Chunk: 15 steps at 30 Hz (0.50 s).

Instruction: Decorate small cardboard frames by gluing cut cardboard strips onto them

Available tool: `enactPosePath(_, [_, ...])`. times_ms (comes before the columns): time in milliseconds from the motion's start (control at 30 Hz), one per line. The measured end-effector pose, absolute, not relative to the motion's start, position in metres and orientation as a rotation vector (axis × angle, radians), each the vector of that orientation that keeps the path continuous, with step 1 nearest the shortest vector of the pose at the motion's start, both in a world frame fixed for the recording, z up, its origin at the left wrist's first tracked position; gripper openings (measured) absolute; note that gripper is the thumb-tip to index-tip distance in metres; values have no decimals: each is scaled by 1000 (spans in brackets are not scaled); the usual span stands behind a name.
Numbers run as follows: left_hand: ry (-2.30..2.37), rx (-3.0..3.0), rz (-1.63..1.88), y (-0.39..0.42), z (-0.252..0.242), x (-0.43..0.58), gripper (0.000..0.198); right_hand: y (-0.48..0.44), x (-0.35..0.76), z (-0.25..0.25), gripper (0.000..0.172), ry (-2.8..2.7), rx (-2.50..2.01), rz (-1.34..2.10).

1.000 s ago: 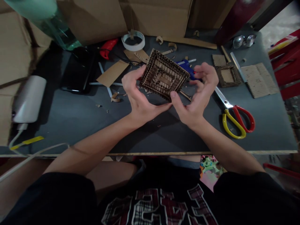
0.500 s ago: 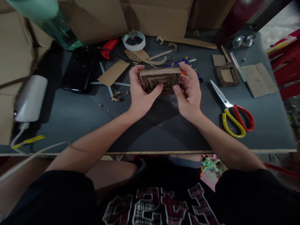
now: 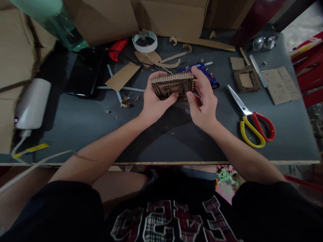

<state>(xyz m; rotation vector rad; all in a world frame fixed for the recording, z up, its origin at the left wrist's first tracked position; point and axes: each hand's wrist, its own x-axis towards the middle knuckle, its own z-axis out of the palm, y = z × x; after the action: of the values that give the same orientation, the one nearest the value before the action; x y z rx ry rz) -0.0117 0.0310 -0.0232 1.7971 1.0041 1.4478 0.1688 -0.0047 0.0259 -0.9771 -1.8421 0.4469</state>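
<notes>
Between my hands, above the middle of the table, is a small rectangular box of corrugated cardboard (image 3: pixel 172 80), its ridged rim up and its inner side tilted toward me. My left hand (image 3: pixel 156 101) grips its left end, the thumb reaching across the front to the inside. My right hand (image 3: pixel 204 101) holds the right end, with fingers at the upper corner and thumb at the lower edge. The underside of the box is hidden. Just behind my right hand lies a blue glue gun (image 3: pixel 210 78), partly covered by the fingers.
Scissors with red and yellow handles (image 3: pixel 246 111) lie at right, near a smaller cardboard frame (image 3: pixel 246 81), a corrugated sheet (image 3: pixel 282 85) and a cutter (image 3: pixel 257 70). A tape roll (image 3: pixel 153 46), cardboard strips (image 3: pixel 164 64) and a black phone-like object (image 3: pixel 83 75) lie farther back. A white power bank (image 3: pixel 34 104) sits left.
My left hand has shifted slightly right and its fingers have moved along the box's back. The box is turned a little, its left end slightly lower. More of the glue gun shows.
</notes>
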Motion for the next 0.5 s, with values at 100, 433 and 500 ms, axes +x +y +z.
enactPosePath(100, [969, 1702, 1453, 31, -26, -10, 63, -6, 169, 25, 44, -1869, -1000, 430])
enactPosePath(433, [782, 1621, 1354, 35, -20, -9, 79, -4, 172, 26, 50, -1873, -1041, 412])
enactPosePath(500, [766, 1586, 1383, 36, -14, -8, 81, -2, 173, 26, 50, -1869, -1040, 429])
